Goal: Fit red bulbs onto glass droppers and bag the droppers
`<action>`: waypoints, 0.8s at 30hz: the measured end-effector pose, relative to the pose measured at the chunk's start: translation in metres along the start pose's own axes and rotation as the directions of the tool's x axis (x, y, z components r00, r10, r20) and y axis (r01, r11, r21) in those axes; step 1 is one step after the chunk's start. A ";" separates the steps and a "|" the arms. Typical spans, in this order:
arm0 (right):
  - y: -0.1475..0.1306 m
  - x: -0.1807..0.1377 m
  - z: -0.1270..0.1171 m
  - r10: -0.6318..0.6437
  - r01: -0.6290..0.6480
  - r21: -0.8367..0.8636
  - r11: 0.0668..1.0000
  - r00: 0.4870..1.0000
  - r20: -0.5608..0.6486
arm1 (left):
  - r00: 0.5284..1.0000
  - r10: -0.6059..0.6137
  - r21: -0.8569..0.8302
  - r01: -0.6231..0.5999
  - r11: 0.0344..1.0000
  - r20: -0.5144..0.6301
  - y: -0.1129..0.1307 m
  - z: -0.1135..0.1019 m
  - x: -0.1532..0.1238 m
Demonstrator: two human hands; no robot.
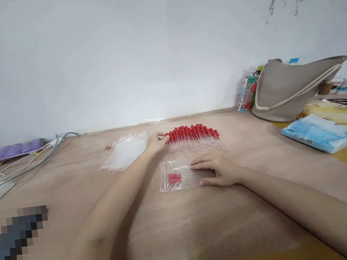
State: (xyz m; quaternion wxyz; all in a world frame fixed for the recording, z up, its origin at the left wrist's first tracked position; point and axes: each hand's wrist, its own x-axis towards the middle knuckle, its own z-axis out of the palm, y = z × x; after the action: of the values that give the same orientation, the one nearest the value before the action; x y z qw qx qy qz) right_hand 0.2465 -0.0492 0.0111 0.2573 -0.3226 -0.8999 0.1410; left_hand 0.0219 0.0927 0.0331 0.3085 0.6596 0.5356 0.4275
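A fanned row of thin clear sticks with red handles (192, 132) lies on the table, handles toward the wall. At the row's left end, my left hand (156, 143) pinches the outermost red handle between thumb and fingers. Nearer to me lies a clear zip bag (186, 184) with red-handled pieces (175, 178) inside. Over the bag's right end rests my right hand (219, 170), its fingers stretched out and apart, touching the plastic. To the left of the row is a stack of flat clear bags (128, 148).
A taupe bag (288, 86) stands at the back right beside a plastic bottle (244, 91). Blue tissue packaging (316, 133) lies in front of it. Grey cables (49, 151) and a purple pack (18, 150) are at the left. A wall (120, 60) closes off the back.
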 end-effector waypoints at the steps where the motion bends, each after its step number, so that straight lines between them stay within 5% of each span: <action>1: 0.000 0.000 0.000 0.001 -0.001 0.001 1.000 1.000 0.001 | 1.000 -0.014 -0.011 0.014 1.000 -0.007 0.001 0.005 0.007; 11: 0.000 0.001 0.000 -0.005 0.005 0.002 1.000 1.000 -0.001 | 0.998 -0.054 -0.241 0.050 0.969 -0.012 0.018 0.006 0.013; 15: 0.001 0.001 0.001 -0.007 0.007 -0.003 1.000 1.000 0.003 | 0.996 -0.032 -0.348 0.002 0.938 -0.080 0.012 -0.023 -0.010; 19: 0.002 0.001 0.001 0.002 -0.002 -0.007 1.000 1.000 0.005 | 0.960 -0.076 -0.523 -0.080 0.848 -0.269 -0.007 -0.065 -0.052; 24: 0.000 0.001 0.000 0.008 -0.008 -0.009 1.000 1.000 0.000 | 0.940 -0.195 -0.594 -0.011 0.804 -0.281 -0.020 -0.085 -0.091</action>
State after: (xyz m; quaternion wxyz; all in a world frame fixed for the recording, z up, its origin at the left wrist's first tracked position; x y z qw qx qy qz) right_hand 0.2460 -0.0489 0.0117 0.2552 -0.3273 -0.8993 0.1382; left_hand -0.0684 0.0047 0.0317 0.4243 0.4239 0.4526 0.6599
